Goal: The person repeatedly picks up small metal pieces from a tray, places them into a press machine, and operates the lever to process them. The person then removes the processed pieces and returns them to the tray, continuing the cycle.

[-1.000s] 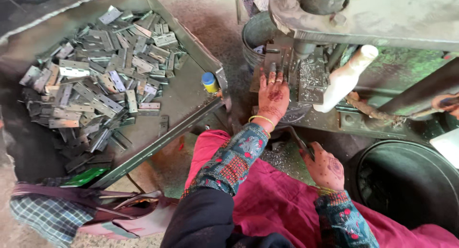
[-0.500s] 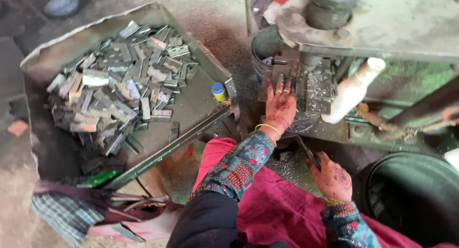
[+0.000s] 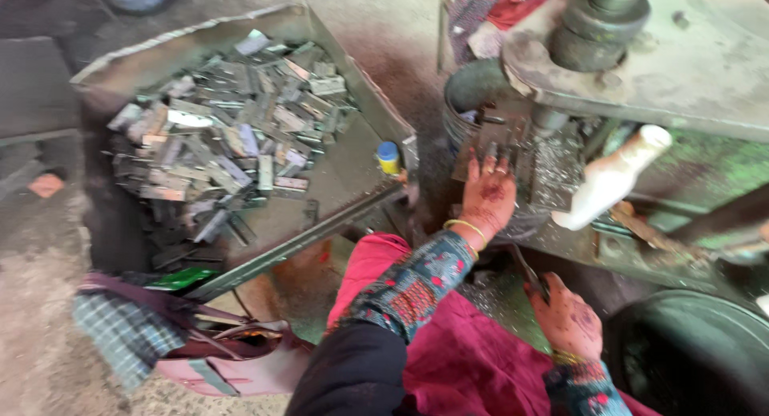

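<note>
My left hand (image 3: 486, 193) reaches forward with fingers spread, its fingertips on a small dark metal piece (image 3: 490, 140) at the bed of a grey press machine (image 3: 681, 55). A yellow bangle sits on that wrist. My right hand (image 3: 569, 313) rests lower right, closed on a thin dark metal tool (image 3: 527, 273) that points up and left. Both sleeves are patterned; a magenta cloth (image 3: 448, 360) covers my lap. Metal shavings (image 3: 553, 163) lie on the machine bed beside the left hand.
A large metal tray (image 3: 352, 175) at left holds several flat grey metal pieces (image 3: 224, 143) and a small yellow bottle with a blue cap (image 3: 388, 157). A white handle (image 3: 613, 175) juts from the machine. A pink bag (image 3: 232, 356) lies bottom left, a dark round tub (image 3: 697, 352) bottom right.
The view has shifted, so the tray and machine sit further right and lower in the picture. My left hand stays at the machine bed; my right hand keeps the tool.
</note>
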